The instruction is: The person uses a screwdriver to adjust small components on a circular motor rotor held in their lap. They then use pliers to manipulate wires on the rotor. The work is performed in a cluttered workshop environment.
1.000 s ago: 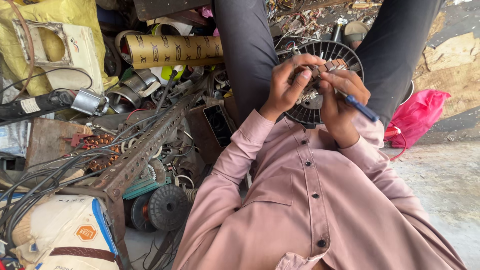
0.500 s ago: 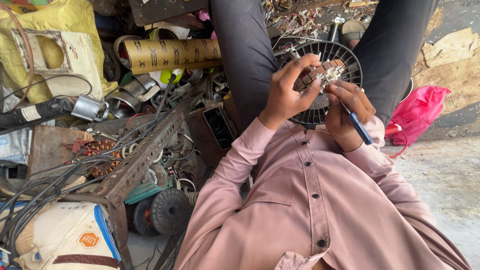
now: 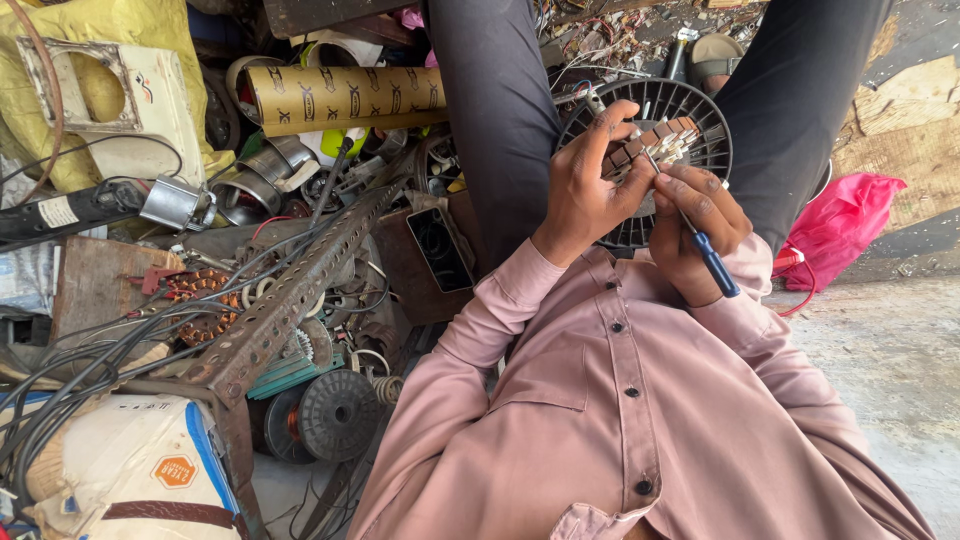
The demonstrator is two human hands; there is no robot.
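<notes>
here, the main hazard is a slip of the thin blue-handled screwdriver point(image 3: 700, 240): its tip sits against the small segmented brown-and-grey metal part point(image 3: 650, 145), and a sideways push, as judged from the angle, could drive the shaft off the part and into the fingers of the left hand point(image 3: 590, 185) wrapped just behind it. a second hazard is loss of the part itself: it is held in the air above the round black slotted fan cover point(image 3: 690, 105), and a loosened hold could drop it through to the cluttered ground between the dark trouser legs point(image 3: 500, 110).

left hand: fingers curled well closed around the segmented part, thumb and forefinger pinching its near end; the part lies between both hands, touching each.

right hand point(image 3: 695, 225): closed around the screwdriver, blue handle pointing back toward the pink shirt point(image 3: 620, 400), metal shaft running up between the fingertips to the part. whether the tip is seated in a slot cannot be told.

to the left of the left hand lie a tan patterned cardboard tube point(image 3: 345, 98), a perforated rusty metal angle bar point(image 3: 290, 300), copper-wound coils point(image 3: 200, 300) and black cables point(image 3: 70, 370). to the right of the right hand, well apart, lies a pink plastic bag point(image 3: 845, 225).
</notes>
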